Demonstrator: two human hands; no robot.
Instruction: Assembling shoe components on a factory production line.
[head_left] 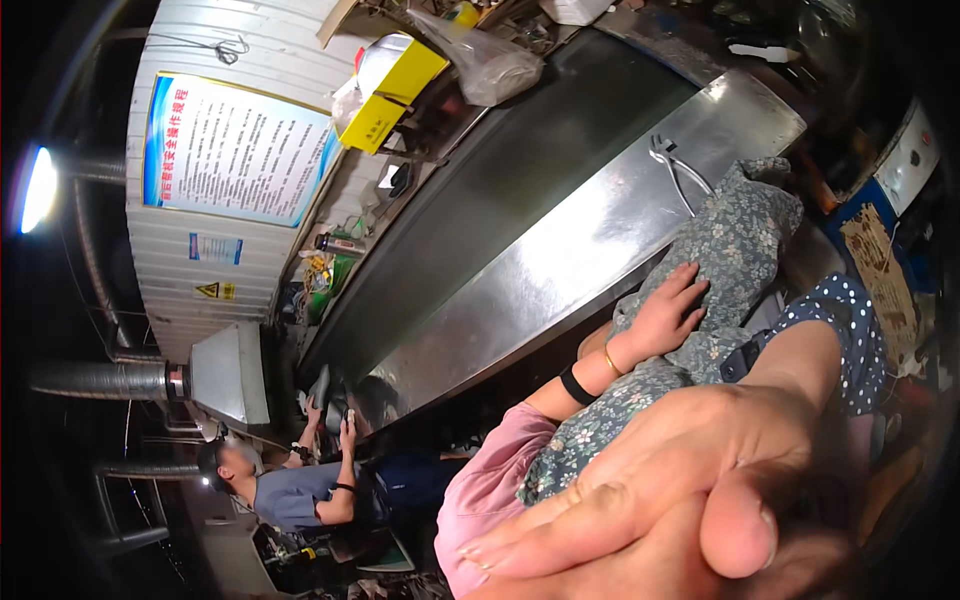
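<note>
My left hand point(665, 315), below a pink sleeve, a black wristband and a thin bracelet, lies open on grey-green floral cloth point(740, 235) over a lap. Its fingers are spread and I see nothing in them. Very close to the lens, a large hand point(690, 470) comes from the right out of a dark polka-dot sleeve point(850, 325). I take it as my right hand, though the sleeves do not match. Its fingers stretch to the lower left, with the thumb apart. Beyond the floral cloth, pliers point(685, 178) lie untouched on a shiny metal surface.
The long metal bench point(540, 275) runs diagonally, beside a dark strip point(510, 180). A yellow box point(390, 95) and a clear plastic bag point(490, 65) stand behind it. A person point(310, 490) works at its far end, near a ventilation hood point(230, 375). The whole view is strongly tilted.
</note>
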